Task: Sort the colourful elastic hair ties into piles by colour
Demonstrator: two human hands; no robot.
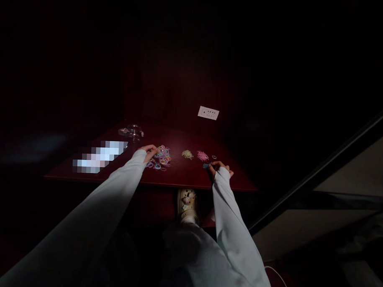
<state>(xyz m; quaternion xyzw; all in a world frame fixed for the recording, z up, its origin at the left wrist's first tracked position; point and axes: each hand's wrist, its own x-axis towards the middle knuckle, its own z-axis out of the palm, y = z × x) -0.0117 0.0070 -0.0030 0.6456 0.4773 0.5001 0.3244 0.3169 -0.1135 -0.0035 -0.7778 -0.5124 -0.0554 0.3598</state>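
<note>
A loose heap of mixed-colour small elastic bands [162, 159] lies on the dark red tabletop. My left hand [149, 152] is at its left edge, the fingers curled and pressed together among the bands; what they pinch is too small to make out. To the right are a pile of pale yellow bands [187, 154] and a pile of pink bands [203, 155]. Close to the front edge, my right hand [221, 167] is closed in a pinch beside a few blue bands [206, 165]. A tiny thing shows at its fingertips, too small to name. One greenish band [214, 157] lies apart.
A clear container [134, 132] stands at the back left. A bright, pixelated flat object [99, 158] lies on the left of the table [177, 178]. A white socket plate [208, 113] is on the back panel. Under the front edge is a clog-type shoe [187, 204].
</note>
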